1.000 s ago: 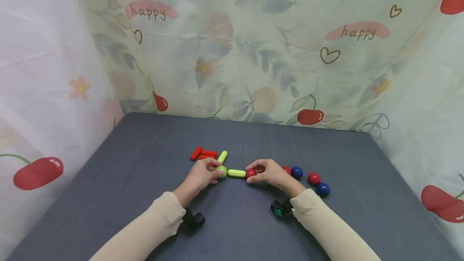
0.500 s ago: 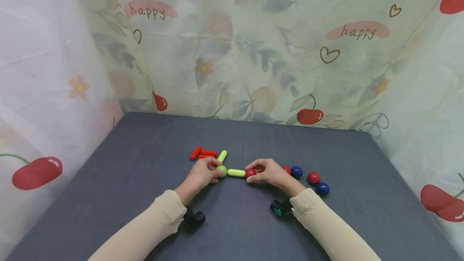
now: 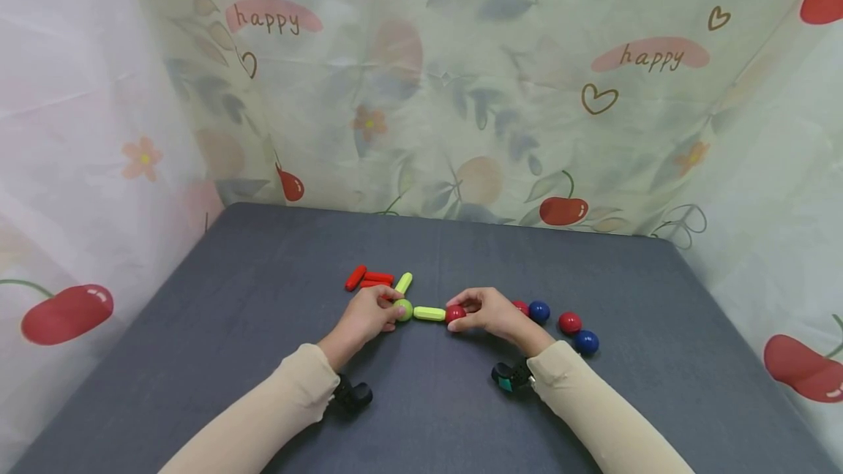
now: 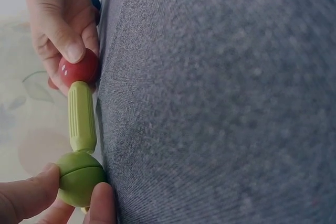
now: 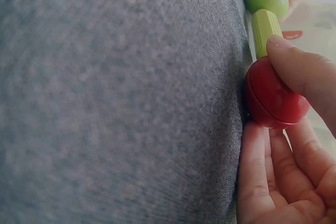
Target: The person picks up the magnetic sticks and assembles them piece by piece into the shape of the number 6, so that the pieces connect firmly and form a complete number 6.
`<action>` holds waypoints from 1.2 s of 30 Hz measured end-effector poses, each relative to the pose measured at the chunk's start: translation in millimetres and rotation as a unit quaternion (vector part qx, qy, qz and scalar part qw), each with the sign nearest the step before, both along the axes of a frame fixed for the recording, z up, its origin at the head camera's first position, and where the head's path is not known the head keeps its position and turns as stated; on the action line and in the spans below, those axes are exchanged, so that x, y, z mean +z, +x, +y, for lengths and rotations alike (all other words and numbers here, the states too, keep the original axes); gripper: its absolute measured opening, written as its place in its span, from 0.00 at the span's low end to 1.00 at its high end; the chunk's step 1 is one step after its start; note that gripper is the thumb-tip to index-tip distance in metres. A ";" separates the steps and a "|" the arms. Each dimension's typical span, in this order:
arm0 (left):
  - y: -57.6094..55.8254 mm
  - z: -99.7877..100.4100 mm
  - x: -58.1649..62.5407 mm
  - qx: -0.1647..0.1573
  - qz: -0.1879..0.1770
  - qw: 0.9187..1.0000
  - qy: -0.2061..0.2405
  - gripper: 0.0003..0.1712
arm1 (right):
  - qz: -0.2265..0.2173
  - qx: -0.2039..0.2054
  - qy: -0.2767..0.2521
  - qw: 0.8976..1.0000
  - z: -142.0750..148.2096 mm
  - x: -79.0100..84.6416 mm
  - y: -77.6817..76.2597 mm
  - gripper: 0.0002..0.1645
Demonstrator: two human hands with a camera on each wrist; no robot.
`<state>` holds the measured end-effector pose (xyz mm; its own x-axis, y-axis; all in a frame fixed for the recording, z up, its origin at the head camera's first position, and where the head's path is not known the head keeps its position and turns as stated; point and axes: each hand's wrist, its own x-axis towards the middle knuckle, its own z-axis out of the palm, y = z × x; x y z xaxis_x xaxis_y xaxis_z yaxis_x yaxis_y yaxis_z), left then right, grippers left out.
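Between thumb and fingers, my left hand (image 3: 370,313) pinches a green ball (image 3: 403,310) low over the dark table. A ridged yellow-green rod (image 3: 429,314) runs from that ball to a red ball (image 3: 455,314), which my right hand (image 3: 489,311) grips with thumb and fingers. In the left wrist view the rod (image 4: 82,119) meets both balls end to end. Another yellow-green rod (image 3: 405,284) slants away behind the green ball; whether they join is hidden by the left fingers. The right wrist view shows the thumb lying over the red ball (image 5: 275,95).
Several red rods (image 3: 356,278) lie just beyond the left hand. Right of the right hand are a blue ball (image 3: 539,312), a red ball (image 3: 570,323) and another blue ball (image 3: 587,343). One more red ball (image 3: 522,308) is partly hidden. A patterned curtain surrounds the grey table (image 3: 276,254).
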<state>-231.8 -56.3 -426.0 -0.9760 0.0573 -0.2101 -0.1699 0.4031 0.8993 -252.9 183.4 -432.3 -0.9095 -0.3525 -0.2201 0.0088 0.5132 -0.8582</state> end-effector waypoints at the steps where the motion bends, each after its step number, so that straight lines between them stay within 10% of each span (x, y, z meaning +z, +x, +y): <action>1: 0.1 0.1 0.1 -0.001 0.000 1.000 -0.002 0.16 | 0.001 0.001 -0.001 1.000 0.2 0.3 0.3 0.23; 36: 0.6 1.9 1.6 -0.004 -0.005 1.000 -0.008 0.17 | -0.004 0.001 -0.008 1.000 2.0 -0.7 -0.3 0.24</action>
<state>-231.1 -54.4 -424.4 -0.9732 0.0621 -0.2215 -0.1759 0.4193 0.8906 -253.2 185.4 -433.0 -0.9071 -0.3578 -0.2219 0.0148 0.4997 -0.8661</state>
